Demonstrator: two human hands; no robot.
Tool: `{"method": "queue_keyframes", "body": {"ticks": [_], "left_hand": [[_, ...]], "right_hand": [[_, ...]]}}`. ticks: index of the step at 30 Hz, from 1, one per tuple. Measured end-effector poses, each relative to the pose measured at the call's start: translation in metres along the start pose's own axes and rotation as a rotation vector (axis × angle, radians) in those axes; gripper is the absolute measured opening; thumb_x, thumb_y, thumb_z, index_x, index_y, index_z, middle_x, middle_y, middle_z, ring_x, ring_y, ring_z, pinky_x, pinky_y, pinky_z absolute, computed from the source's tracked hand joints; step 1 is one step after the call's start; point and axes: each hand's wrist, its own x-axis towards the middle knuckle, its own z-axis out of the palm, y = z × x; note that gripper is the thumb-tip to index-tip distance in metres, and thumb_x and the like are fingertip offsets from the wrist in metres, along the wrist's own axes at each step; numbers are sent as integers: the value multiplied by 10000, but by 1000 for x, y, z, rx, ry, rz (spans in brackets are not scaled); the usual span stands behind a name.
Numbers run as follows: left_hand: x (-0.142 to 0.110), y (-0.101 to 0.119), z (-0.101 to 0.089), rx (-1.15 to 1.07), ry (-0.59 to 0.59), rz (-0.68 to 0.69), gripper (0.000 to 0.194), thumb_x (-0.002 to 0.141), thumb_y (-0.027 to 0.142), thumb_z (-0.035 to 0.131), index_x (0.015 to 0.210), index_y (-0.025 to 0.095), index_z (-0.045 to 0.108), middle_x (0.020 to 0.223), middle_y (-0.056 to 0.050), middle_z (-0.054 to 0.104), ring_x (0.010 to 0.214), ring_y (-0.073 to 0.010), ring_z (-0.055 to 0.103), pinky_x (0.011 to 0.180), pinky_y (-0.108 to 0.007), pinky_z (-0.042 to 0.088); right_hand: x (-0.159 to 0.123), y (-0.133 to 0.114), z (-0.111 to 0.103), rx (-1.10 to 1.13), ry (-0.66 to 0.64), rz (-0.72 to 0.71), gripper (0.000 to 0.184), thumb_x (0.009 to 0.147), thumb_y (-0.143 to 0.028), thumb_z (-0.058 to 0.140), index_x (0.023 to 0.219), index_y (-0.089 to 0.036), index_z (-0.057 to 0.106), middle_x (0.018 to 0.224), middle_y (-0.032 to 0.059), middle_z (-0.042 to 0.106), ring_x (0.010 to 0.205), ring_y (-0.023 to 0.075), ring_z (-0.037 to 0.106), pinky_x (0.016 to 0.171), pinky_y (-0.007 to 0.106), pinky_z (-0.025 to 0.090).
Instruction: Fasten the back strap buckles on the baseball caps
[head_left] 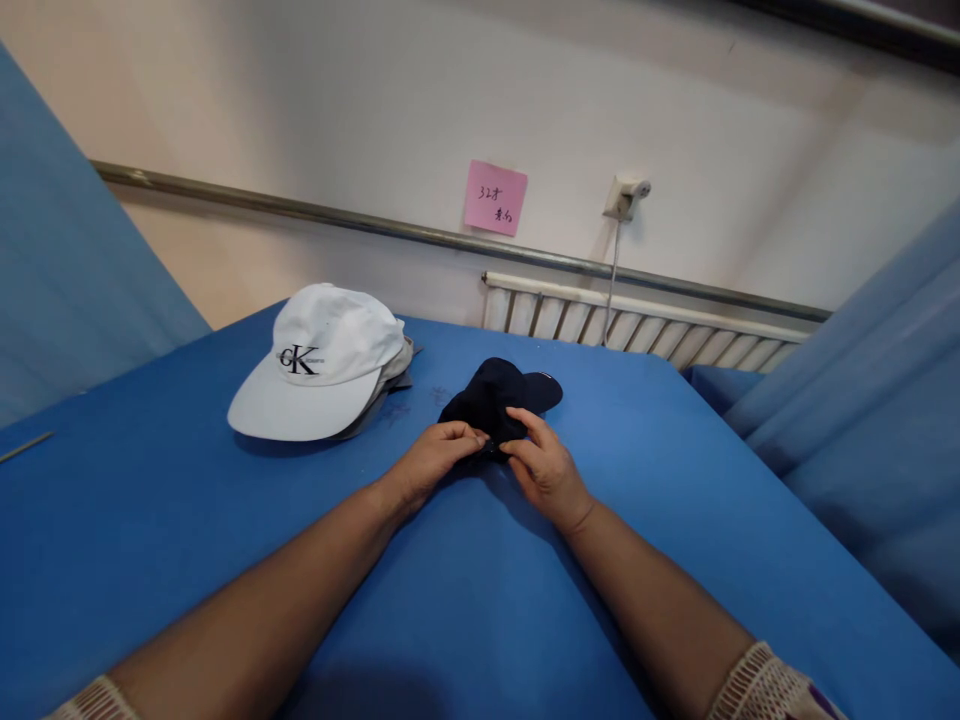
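A dark navy baseball cap (491, 393) rests on the blue table, its brim pointing away to the right. My left hand (444, 452) pinches the near edge of this cap, at what looks like its back strap. My right hand (547, 468) grips the same edge from the other side, thumb and index finger close together. The two sets of fingertips almost meet, and the strap's fastening between them is too small to make out. To the left sits a white baseball cap (337, 325) with black "CK" lettering, on top of at least one greyish cap (397, 370).
The blue table (187, 540) reaches to the wall, where a radiator (570, 318) and a metal rail (360, 215) run. A pink note (495, 198) and a socket with a plugged cord (624, 198) are above. Blue curtains (885, 420) hang at both sides. A thin stick (26, 447) lies far left.
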Motion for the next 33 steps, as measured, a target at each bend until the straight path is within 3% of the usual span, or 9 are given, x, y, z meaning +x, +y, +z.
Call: {"method": "queue_keyframes", "body": {"ticks": [7,33], "left_hand": [[-1,2,4,73,52,-23,196,646,322,698,583,161,605,706,-35,648,705,-168,551,679,-304,389],[-1,5,7,206,105,75,182,553,288,593,486,195,451,650,-11,578,639,-150,483,584,-271,328]], "right_hand": [[0,-4,2,17,14,-24,307,882,-56,466,1069,-205,658,1463,130,450,1293,252,510,1017,446,513],[1,-13,1,8,-15,-84,314,878,-61,478,1075,-219,665,1456,98,472,1295,235,508,1055,439,495]]}}
